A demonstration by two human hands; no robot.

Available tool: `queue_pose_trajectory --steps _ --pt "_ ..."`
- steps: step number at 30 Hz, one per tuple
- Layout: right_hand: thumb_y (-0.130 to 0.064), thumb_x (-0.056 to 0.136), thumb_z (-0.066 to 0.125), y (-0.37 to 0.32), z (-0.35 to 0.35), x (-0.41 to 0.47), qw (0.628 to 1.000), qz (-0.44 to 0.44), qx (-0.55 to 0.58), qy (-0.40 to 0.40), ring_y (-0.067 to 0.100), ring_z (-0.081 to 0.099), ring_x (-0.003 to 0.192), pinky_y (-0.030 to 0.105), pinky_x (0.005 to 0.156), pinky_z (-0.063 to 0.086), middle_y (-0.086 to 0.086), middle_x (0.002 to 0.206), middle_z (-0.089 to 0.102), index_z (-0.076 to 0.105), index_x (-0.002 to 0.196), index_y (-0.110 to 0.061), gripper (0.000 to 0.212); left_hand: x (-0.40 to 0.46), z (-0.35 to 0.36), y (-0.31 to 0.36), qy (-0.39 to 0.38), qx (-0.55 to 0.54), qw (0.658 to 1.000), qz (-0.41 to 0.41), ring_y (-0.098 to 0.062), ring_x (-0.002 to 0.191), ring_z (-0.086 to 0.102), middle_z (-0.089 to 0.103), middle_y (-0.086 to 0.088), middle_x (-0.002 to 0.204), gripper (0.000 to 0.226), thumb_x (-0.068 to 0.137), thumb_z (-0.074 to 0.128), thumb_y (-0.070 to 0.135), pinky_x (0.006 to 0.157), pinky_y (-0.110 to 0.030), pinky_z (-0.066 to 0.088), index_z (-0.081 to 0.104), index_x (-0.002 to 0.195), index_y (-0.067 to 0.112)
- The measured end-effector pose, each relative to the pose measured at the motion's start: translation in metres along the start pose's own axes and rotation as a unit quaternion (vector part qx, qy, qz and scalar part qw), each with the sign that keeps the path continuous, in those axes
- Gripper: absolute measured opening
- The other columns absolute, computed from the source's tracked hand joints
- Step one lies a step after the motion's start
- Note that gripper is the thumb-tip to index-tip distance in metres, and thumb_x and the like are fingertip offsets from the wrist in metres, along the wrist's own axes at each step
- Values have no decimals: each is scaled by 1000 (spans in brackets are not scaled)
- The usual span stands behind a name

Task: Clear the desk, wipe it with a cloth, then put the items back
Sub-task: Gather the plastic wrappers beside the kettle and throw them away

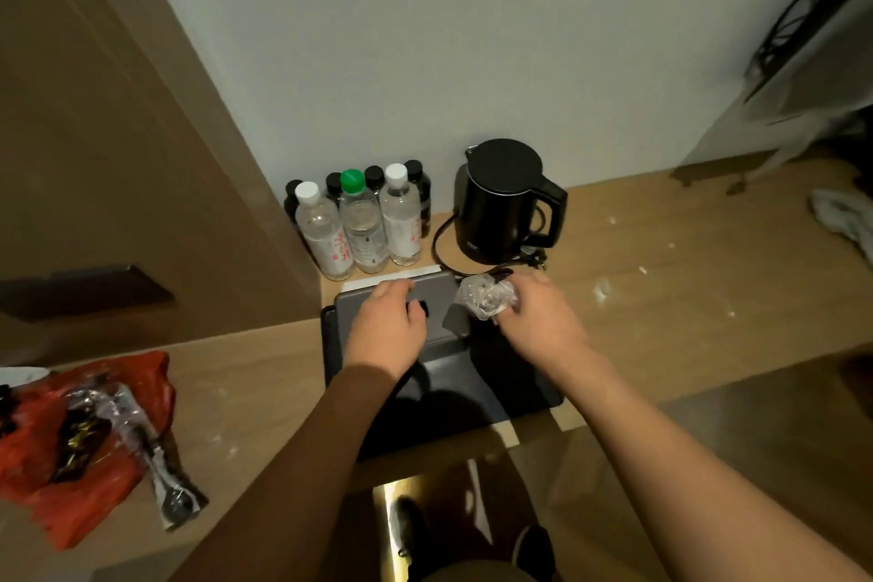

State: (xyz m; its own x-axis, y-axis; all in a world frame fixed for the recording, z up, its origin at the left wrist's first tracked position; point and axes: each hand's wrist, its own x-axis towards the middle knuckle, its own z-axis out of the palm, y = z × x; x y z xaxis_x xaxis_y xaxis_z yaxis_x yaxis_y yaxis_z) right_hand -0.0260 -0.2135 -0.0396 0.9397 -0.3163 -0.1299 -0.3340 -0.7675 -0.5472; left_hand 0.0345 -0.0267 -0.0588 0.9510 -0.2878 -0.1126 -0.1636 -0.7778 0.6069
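A black tray (515,385) lies at the front edge of the wooden desk (661,312). On its far part sits a grey box (439,298), and my left hand (387,321) rests on it with fingers curled round a small black thing on its top. My right hand (538,312) grips a crumpled clear plastic wrapper (482,295) just right of the box. A black electric kettle (505,203) stands behind, its cord looping on the desk. Several water bottles (361,222) stand in the back left corner.
An orange plastic bag (71,440) with a wrapped dark item on it lies on the left desk section. A white cloth (845,217) sits at the far right edge. Small white scraps dot the desk right of the kettle. A wooden panel rises on the left.
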Motion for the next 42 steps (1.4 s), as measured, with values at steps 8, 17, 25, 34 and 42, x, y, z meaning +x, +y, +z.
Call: queue_pose_trajectory --steps 8,17,25,34,42 --pt "-15 90 54 76 -52 -23 996 89 -3 30 29 58 102 36 85 47 6 108 53 62 110 -11 22 13 58 77 -46 41 994 90 -24 121 54 59 -8 132 37 101 47 21 101 -33 40 57 136 11" --pt "-15 91 54 164 -105 -59 986 155 4 59 29 57 99 35 84 46 1 98 48 61 105 -12 16 5 129 170 -82 41 985 148 -23 123 57 58 -8 136 38 101 45 21 101 -33 44 57 136 12" --pt "-15 93 54 196 -115 -61 990 134 31 44 23 59 96 41 89 51 2 105 54 62 111 -14 20 -6 149 183 -84 63 986 127 -22 123 57 57 -7 138 39 103 43 22 103 -35 46 55 139 14" --pt "-17 94 56 175 -83 -33 996 76 26 -30 24 57 111 35 97 47 6 125 55 55 133 -13 40 -22 127 139 -36 63 997 29 -20 120 58 57 -5 136 37 101 48 22 99 -34 48 56 137 15" --pt "-11 91 54 122 -54 -14 997 18 20 -71 25 58 109 39 96 49 7 122 56 56 131 -13 40 -20 89 86 -5 59 997 -40 -19 120 58 56 -5 138 39 102 49 24 101 -33 47 55 139 15"
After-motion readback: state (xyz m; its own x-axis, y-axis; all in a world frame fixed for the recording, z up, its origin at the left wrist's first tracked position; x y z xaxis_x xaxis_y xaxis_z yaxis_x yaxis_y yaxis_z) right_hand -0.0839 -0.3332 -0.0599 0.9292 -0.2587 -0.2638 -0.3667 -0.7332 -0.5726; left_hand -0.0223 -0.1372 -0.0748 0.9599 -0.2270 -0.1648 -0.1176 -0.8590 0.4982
